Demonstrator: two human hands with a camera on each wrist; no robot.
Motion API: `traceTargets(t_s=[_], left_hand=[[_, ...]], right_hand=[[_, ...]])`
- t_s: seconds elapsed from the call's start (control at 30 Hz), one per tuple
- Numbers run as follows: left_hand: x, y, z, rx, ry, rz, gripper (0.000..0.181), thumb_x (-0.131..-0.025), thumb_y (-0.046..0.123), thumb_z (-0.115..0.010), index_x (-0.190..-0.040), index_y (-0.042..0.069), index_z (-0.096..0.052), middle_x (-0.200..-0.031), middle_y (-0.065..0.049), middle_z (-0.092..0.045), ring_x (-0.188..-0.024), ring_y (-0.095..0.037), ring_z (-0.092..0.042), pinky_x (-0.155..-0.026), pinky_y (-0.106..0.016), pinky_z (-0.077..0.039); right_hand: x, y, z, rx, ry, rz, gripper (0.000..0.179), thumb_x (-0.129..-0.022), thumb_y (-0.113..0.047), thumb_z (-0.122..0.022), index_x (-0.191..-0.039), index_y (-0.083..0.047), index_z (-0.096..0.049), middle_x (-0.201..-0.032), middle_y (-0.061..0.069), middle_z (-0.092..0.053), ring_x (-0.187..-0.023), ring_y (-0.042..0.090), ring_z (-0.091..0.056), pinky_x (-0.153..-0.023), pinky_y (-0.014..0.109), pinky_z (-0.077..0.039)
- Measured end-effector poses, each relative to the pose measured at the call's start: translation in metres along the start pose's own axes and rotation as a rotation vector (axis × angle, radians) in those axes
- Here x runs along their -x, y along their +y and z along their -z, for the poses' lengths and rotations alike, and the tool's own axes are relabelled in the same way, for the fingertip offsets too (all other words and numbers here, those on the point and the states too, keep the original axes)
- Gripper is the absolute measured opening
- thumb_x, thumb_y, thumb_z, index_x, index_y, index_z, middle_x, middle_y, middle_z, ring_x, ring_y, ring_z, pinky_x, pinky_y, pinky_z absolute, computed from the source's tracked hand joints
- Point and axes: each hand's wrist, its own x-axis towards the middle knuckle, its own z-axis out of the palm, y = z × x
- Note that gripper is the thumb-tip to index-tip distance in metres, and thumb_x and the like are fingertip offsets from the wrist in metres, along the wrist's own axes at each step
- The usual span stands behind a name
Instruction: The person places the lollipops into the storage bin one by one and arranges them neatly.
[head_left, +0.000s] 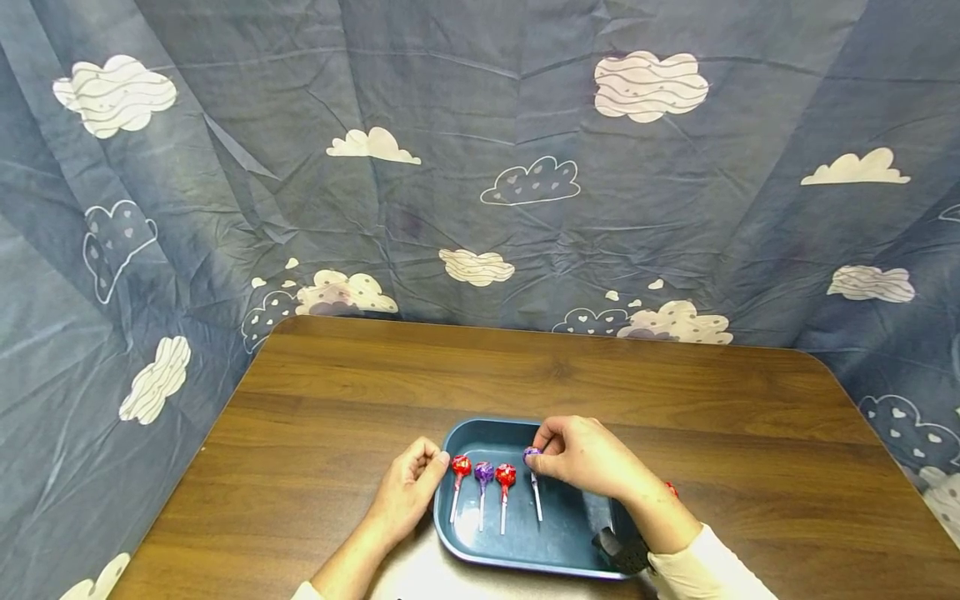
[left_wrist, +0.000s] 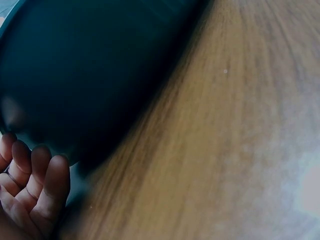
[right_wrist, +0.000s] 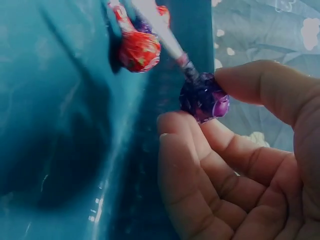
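Observation:
A blue tray (head_left: 525,565) lies near the front of the table, with a row of wrapped lollipops inside. From the left these are a red lollipop (head_left: 461,467), a purple lollipop (head_left: 483,472) and another red lollipop (head_left: 506,476). To their right, my right hand (head_left: 588,454) pinches a second purple lollipop (right_wrist: 205,97) by its wrapped head between thumb and fingers, its white stick pointing toward me. My left hand (head_left: 405,487) holds the tray's left edge, thumb at the rim; its curled fingers (left_wrist: 52,185) lie against the outer wall in the left wrist view.
Right of the tray, a red wrapped thing (head_left: 671,490) shows partly behind my right forearm. A black device (head_left: 621,550) on my right wrist overhangs the tray's front right corner. Beyond the wooden table (head_left: 360,383) hangs a cloud-print cloth (head_left: 450,192).

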Motion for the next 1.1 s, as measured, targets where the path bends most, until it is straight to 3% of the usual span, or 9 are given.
traceTargets(t_s=[0.17, 0.4, 0.8, 1.1], left_hand=[[0.0, 0.001, 0.0, 0.0, -0.003, -0.002, 0.016, -0.1, 0.02, -0.062, -0.087, 0.012, -0.059, -0.072, 0.001, -0.056, -0.062, -0.004, -0.051, -0.059, -0.022, -0.042], [0.0, 0.0, 0.0, 0.005, -0.007, -0.01, 0.016, -0.1, 0.019, -0.062, -0.087, 0.011, -0.059, -0.073, 0.0, -0.057, -0.063, -0.004, -0.052, -0.06, -0.022, -0.043], [0.001, 0.001, 0.0, 0.017, -0.015, -0.003, 0.016, -0.1, 0.019, -0.061, -0.087, 0.011, -0.059, -0.073, -0.002, -0.058, -0.062, -0.004, -0.051, -0.059, -0.022, -0.043], [0.001, 0.001, 0.0, 0.036, -0.022, 0.007, 0.017, -0.101, 0.019, -0.061, -0.087, 0.01, -0.058, -0.073, 0.0, -0.055, -0.061, -0.004, -0.05, -0.057, -0.022, -0.042]], right_hand=[[-0.002, 0.002, -0.005, 0.055, 0.01, -0.008, 0.015, -0.081, -0.024, -0.081, -0.079, -0.019, -0.067, -0.068, -0.011, -0.063, -0.063, 0.004, -0.053, -0.057, 0.023, -0.042], [-0.003, 0.004, -0.007, 0.064, 0.002, 0.028, 0.009, -0.083, -0.021, -0.079, -0.089, -0.016, -0.073, -0.068, -0.011, -0.063, -0.062, 0.002, -0.053, -0.056, 0.022, -0.042], [-0.004, 0.008, -0.01, 0.113, -0.087, 0.069, 0.012, -0.082, -0.024, -0.082, -0.079, -0.02, -0.071, -0.063, -0.013, -0.062, -0.058, 0.0, -0.051, -0.054, 0.022, -0.04], [-0.004, 0.01, -0.012, 0.134, -0.096, 0.088, 0.015, -0.083, -0.026, -0.082, -0.077, -0.022, -0.069, -0.063, -0.015, -0.061, -0.057, -0.001, -0.05, -0.054, 0.022, -0.04]])
